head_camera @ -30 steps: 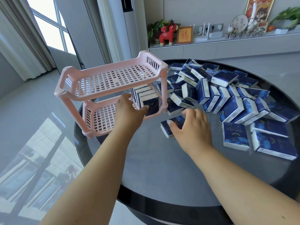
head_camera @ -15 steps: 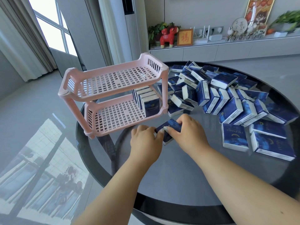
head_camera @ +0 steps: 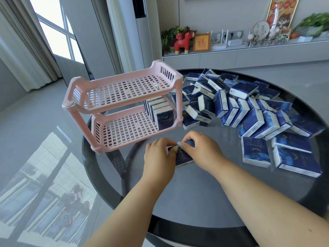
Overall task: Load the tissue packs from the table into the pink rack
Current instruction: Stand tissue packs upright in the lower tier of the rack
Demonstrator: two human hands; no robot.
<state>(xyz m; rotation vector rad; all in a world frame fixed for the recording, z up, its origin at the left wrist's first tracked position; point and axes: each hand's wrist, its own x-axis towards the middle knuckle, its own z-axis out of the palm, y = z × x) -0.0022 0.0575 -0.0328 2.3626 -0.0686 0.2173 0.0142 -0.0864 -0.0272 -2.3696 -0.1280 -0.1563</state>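
A dark blue tissue pack [head_camera: 183, 158] lies between both my hands on the round glass table [head_camera: 195, 196]. My left hand [head_camera: 160, 155] grips its left side and my right hand [head_camera: 203, 150] grips its top and right side. Just beyond stands the two-shelf pink rack [head_camera: 117, 111]. Several tissue packs [head_camera: 161, 113] stand upright in a row at the right end of its lower shelf; the upper shelf holds nothing. A large heap of blue tissue packs [head_camera: 249, 111] covers the table's right and far side.
The rack stands near the table's left edge, with grey floor [head_camera: 35, 157] below. A white sideboard [head_camera: 249, 57] with ornaments and plants lines the far wall. Two flat packs [head_camera: 256, 151] lie near my right forearm.
My left hand has left the rack's lower shelf and come down to the pack. My right hand pulled that pack towards me. Both hands now hold it.
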